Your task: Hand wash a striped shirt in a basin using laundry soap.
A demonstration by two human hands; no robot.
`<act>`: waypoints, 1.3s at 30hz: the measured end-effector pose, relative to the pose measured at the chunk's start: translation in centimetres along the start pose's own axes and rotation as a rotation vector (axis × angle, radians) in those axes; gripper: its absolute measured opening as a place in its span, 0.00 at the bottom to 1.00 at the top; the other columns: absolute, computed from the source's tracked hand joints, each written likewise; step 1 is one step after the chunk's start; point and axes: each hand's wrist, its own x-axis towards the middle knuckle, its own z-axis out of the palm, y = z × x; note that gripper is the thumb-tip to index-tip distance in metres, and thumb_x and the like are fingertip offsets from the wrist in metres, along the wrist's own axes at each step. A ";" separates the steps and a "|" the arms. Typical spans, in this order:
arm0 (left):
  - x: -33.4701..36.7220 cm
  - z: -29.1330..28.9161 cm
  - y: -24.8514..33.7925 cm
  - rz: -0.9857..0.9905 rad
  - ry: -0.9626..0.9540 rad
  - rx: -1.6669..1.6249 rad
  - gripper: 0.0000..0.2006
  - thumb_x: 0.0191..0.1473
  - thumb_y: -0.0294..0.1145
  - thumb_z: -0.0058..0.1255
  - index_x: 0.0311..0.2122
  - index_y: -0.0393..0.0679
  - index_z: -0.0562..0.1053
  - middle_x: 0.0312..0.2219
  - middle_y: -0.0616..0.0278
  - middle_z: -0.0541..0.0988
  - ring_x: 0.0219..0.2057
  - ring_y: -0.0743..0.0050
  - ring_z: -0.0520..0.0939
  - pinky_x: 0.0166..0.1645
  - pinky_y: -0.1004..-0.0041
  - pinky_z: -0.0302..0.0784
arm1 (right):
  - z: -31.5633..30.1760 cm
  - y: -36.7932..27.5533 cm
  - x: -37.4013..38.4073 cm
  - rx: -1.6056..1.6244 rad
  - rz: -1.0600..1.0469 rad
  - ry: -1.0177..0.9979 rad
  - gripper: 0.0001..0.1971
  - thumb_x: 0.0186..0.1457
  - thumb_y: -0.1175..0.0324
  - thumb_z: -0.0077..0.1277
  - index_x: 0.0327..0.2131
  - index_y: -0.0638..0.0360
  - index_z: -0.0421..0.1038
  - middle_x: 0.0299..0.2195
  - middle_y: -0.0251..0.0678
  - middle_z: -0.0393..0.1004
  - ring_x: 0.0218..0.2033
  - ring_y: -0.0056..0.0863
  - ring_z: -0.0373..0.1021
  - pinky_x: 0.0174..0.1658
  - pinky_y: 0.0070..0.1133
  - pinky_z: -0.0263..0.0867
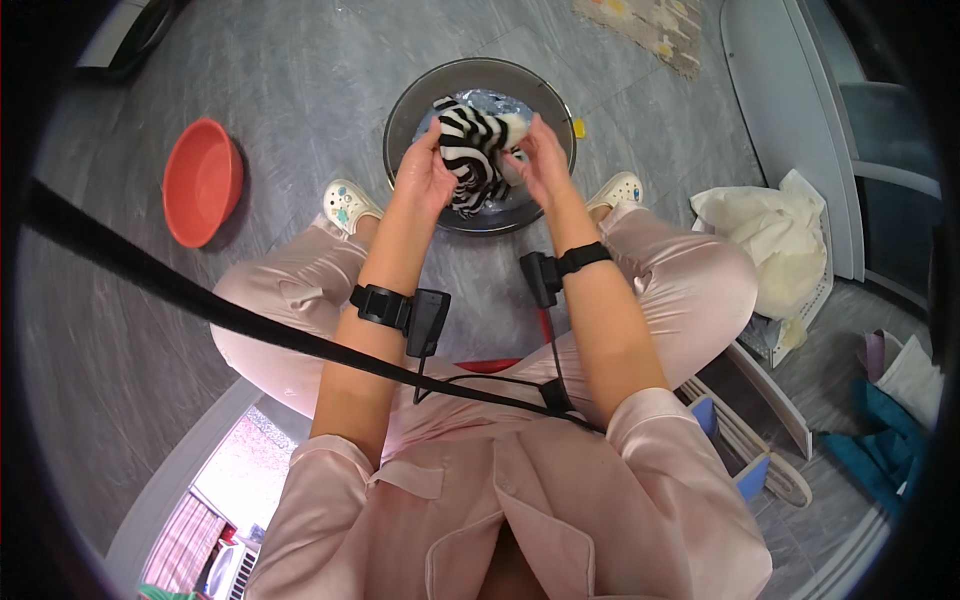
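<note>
A black-and-white striped cloth is bunched up over a dark grey round basin on the floor between my feet. Something bluish and shiny, like water or clear plastic, shows in the basin behind the cloth. My left hand grips the cloth's left side, its fingers partly hidden behind the fabric. On the other side, my right hand has its fingers curled round the cloth's right edge, next to a plain white patch of it. The cloth's lower end hangs down inside the basin.
An orange-red basin stands on the floor at the left. To the right, a white basket holds cream-coloured cloth. Teal fabric lies farther right. A black strap crosses the view; a patterned mat lies at the far right.
</note>
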 end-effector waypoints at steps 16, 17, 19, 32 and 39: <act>2.2 4.0 5.1 -0.198 -0.451 -0.415 0.14 0.58 0.32 0.33 0.38 0.33 0.69 0.37 0.49 0.75 0.42 0.56 0.73 0.51 0.58 0.65 | -2.3 2.7 2.4 0.328 0.302 0.082 0.16 0.42 0.81 0.42 0.39 0.62 0.64 0.33 0.37 0.69 0.31 0.33 0.68 0.33 0.28 0.68; 3.6 1.6 5.6 -0.158 -0.431 -0.403 0.14 0.58 0.32 0.32 0.39 0.33 0.68 0.39 0.50 0.74 0.43 0.56 0.73 0.51 0.58 0.65 | -0.5 1.1 1.0 0.261 0.273 -0.059 0.20 0.39 0.83 0.43 0.41 0.63 0.63 0.33 0.38 0.69 0.33 0.34 0.68 0.35 0.26 0.67; 5.7 0.7 3.8 -0.065 -0.182 -0.308 0.15 0.59 0.34 0.30 0.42 0.33 0.65 0.43 0.49 0.71 0.45 0.56 0.71 0.52 0.57 0.64 | 0.2 -1.3 0.5 0.191 0.174 -0.114 0.23 0.37 0.84 0.44 0.43 0.64 0.62 0.33 0.39 0.69 0.33 0.34 0.68 0.36 0.24 0.67; 4.0 -4.1 -2.2 -0.421 -0.124 -0.106 0.21 0.52 0.52 0.43 0.39 0.44 0.69 0.31 0.57 0.75 0.33 0.59 0.76 0.40 0.61 0.74 | 5.6 2.4 -7.7 -0.580 -0.084 -0.267 0.12 0.41 0.77 0.53 0.30 0.57 0.62 0.24 0.27 0.67 0.26 0.16 0.64 0.31 0.15 0.59; 3.3 -5.0 -2.5 -0.373 0.035 0.068 0.09 0.50 0.30 0.34 0.33 0.42 0.67 0.22 0.61 0.73 0.22 0.67 0.75 0.24 0.67 0.73 | 2.0 1.3 -2.5 -0.941 -0.276 0.144 0.24 0.45 0.50 0.51 0.40 0.60 0.66 0.37 0.43 0.69 0.39 0.35 0.66 0.41 0.26 0.62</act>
